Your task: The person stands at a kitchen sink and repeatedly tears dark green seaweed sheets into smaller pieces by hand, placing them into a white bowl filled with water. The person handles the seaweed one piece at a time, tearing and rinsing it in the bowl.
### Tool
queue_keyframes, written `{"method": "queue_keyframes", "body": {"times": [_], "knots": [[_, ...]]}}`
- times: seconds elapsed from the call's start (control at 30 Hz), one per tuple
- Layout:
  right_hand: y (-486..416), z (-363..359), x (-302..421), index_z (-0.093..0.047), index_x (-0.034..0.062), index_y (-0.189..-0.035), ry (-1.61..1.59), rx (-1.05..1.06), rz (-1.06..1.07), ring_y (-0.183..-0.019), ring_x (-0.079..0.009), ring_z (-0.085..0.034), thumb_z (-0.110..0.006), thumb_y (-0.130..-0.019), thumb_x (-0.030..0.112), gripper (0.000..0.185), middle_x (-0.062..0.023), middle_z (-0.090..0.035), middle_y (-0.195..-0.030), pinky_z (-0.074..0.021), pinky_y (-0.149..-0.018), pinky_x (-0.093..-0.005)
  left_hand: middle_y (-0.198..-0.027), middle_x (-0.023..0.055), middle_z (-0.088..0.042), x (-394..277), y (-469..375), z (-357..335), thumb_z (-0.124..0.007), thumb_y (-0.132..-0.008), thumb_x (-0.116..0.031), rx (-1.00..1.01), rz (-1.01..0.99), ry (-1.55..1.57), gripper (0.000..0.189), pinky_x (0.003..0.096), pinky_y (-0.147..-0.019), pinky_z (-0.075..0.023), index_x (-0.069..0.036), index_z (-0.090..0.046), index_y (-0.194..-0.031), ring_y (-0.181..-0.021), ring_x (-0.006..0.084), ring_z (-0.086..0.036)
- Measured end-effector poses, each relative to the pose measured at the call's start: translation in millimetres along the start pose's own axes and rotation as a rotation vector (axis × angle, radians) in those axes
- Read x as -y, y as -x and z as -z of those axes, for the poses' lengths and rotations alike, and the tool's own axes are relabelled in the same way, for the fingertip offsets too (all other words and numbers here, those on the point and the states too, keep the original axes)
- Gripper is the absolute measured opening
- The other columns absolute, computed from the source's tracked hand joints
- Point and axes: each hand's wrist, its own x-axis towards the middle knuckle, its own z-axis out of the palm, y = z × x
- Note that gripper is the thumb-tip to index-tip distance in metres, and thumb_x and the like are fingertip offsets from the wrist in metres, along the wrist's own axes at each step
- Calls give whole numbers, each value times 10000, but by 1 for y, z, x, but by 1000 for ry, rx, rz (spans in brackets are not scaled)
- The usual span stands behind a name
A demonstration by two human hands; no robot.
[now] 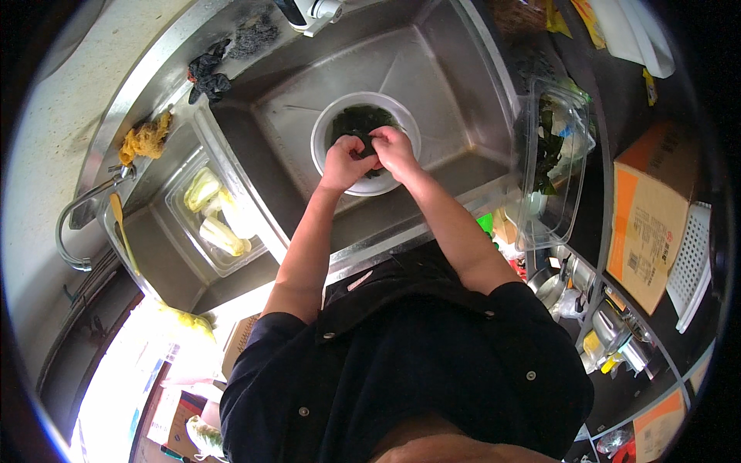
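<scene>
A round white bowl (412, 121) stands on the floor of the large steel sink basin (431, 75). Inside it lies a mass of dark green leafy seaweed (356, 117). Over the near half of the bowl, my left hand (345, 164) pinches some of the seaweed between thumb and bent fingers. My right hand (396, 153) meets it from the right, its curled fingers on the same dark piece. The fingertips nearly touch, and the piece is partly hidden beneath them. Both forearms reach across the basin's near edge.
A clear tub with cabbage pieces (223, 237) sits in the smaller left basin. Beyond the right rim stands a clear plastic container (524, 228) with dark green strips. A faucet (317, 16), black scrubber (208, 78), yellow scrubber (146, 138) and cardboard box (645, 231) surround the sink.
</scene>
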Motion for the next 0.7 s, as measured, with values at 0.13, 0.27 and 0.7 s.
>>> {"method": "queue_keyframes", "body": {"times": [0.13,0.27,0.7], "knots": [[-27,-18,-9,-501,43,-845,-423,-149,-553,-478,-209,-511,-417,-810,136,130,-85,-515,-656,-427,-398,-346,-698,9,-478,46,-17,-34,-623,-694,-53,-313,281,592,163,225,-521,-391,-19,-503,-800,-600,98,-468],[-68,-26,-40,-466,44,-839,-388,-194,-576,-462,-200,-506,-401,-829,176,148,-102,-523,-629,-410,-399,-318,-815,86,-521,59,-45,-55,-561,-734,-33,-692,794,832,215,280,-529,-437,6,-474,-927,-645,165,-528],[-94,-24,-78,-569,-2,-755,242,-182,-106,-696,-207,-558,-532,-714,171,181,-114,-588,-755,-439,-639,-329,-976,139,-526,74,-59,-76,-452,-828,-150,-900,1183,1189,283,365,-598,-482,-13,-451,-1075,-772,252,-558]]}}
